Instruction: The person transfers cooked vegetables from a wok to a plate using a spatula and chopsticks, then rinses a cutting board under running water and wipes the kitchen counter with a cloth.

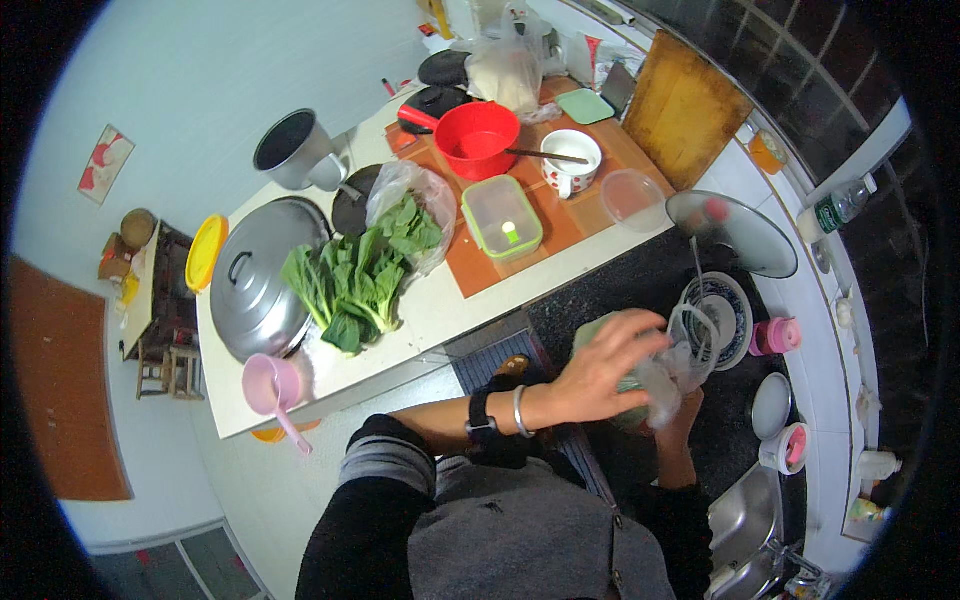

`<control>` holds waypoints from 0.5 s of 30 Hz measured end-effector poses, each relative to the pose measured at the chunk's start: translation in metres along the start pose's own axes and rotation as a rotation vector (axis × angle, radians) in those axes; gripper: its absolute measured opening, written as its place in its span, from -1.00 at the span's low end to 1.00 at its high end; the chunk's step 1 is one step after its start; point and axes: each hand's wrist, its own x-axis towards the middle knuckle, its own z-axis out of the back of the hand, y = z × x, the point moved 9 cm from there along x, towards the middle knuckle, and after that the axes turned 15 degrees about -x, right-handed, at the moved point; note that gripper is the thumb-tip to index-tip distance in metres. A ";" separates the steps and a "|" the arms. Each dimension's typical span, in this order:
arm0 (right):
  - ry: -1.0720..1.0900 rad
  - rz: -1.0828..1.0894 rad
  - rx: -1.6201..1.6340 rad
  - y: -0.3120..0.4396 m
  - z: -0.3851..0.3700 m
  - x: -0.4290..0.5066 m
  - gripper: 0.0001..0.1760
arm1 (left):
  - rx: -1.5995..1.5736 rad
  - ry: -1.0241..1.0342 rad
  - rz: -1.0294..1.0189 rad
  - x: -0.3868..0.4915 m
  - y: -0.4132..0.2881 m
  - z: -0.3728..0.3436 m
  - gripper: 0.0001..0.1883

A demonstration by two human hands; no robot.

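My left hand (592, 375) reaches across the dark counter, with a watch and a silver bangle at its wrist. Its thumb and fingers are spread beside a clear plastic bag (679, 367); whether they pinch it is unclear. My right hand (679, 420) grips the bag from behind and below, partly hidden by it. Under my left hand shows a pale green thing (592, 334), mostly covered. Beyond the bag a blue-patterned bowl (739, 300) sits on the black countertop (592, 292).
Leafy greens (352, 289), a domed metal lid (262, 277), a lidded food box (504, 217), a red pan (478, 142) and a mug (566, 169) stand on the table. A pink ladle (270, 386) overhangs its edge. Along the wall are a glass lid (739, 232), pink jar (780, 335) and sink (750, 510).
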 end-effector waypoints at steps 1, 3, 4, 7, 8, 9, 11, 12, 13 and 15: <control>0.019 -0.018 -0.012 0.002 -0.002 -0.003 -0.69 | -0.018 -0.059 0.062 -0.009 0.000 0.009 -0.25; 0.063 0.005 -0.042 0.015 -0.010 -0.009 -0.74 | 0.007 -0.033 0.116 -0.025 -0.007 0.009 -0.25; 0.090 -0.046 -0.082 0.016 -0.014 -0.010 -0.77 | 0.010 -0.027 0.135 -0.033 -0.010 0.009 -0.25; 0.185 -0.065 0.284 0.038 -0.035 -0.023 -0.77 | 0.029 -0.045 0.113 -0.046 -0.026 0.010 -0.55; 0.227 -0.065 0.382 0.045 -0.039 -0.026 -0.77 | 0.006 -0.065 0.113 -0.048 -0.031 0.013 -0.66; 0.275 -0.084 0.261 0.046 -0.041 -0.027 -0.76 | 0.116 -0.122 0.039 -0.046 -0.039 0.022 -0.81; 0.382 -0.142 0.188 0.043 -0.043 -0.027 -0.75 | 0.103 -0.136 0.037 -0.048 -0.044 0.044 -0.86; 0.438 -0.182 0.235 0.042 -0.043 -0.028 -0.75 | 0.110 -0.107 0.162 -0.052 -0.039 0.056 -0.86; 0.484 -0.202 0.366 0.045 -0.045 -0.028 -0.79 | 0.107 -0.083 0.282 -0.059 -0.038 0.070 -0.85; 0.602 -0.199 0.656 0.061 -0.052 -0.031 -0.85 | -0.060 -0.114 0.260 -0.067 -0.051 0.099 -0.78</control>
